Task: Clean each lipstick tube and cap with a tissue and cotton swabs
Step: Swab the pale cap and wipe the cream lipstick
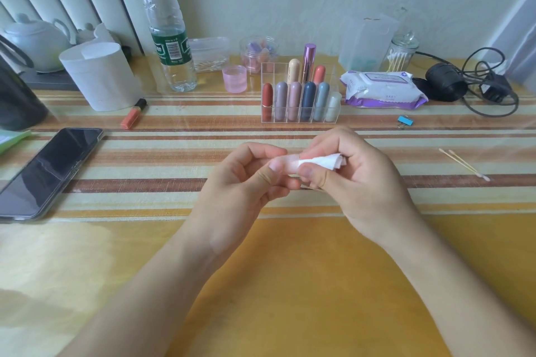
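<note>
My left hand (pixel 246 180) pinches a pale pink lipstick tube (pixel 285 162) between thumb and fingers at table centre. My right hand (pixel 356 180) presses a folded white tissue (pixel 324 162) around the tube's right end; most of the tube is hidden by fingers and tissue. A thin stick, apparently a cotton swab (pixel 311 188), shows under my right fingers. Behind the hands a clear acrylic organizer (pixel 268 122) holds several upright lipsticks in red, mauve, navy, blue and white. Two used cotton swabs (pixel 464 164) lie on the table to the right.
A phone (pixel 49 171) lies at left, an orange lip gloss (pixel 133 113) beside a white tissue roll (pixel 100 75). A water bottle (pixel 169 26), pink cup (pixel 235 78), wet-wipe pack (pixel 383 90), swab jar (pixel 401 52), blue binder clip (pixel 405 121) and black cable (pixel 490 90) line the back.
</note>
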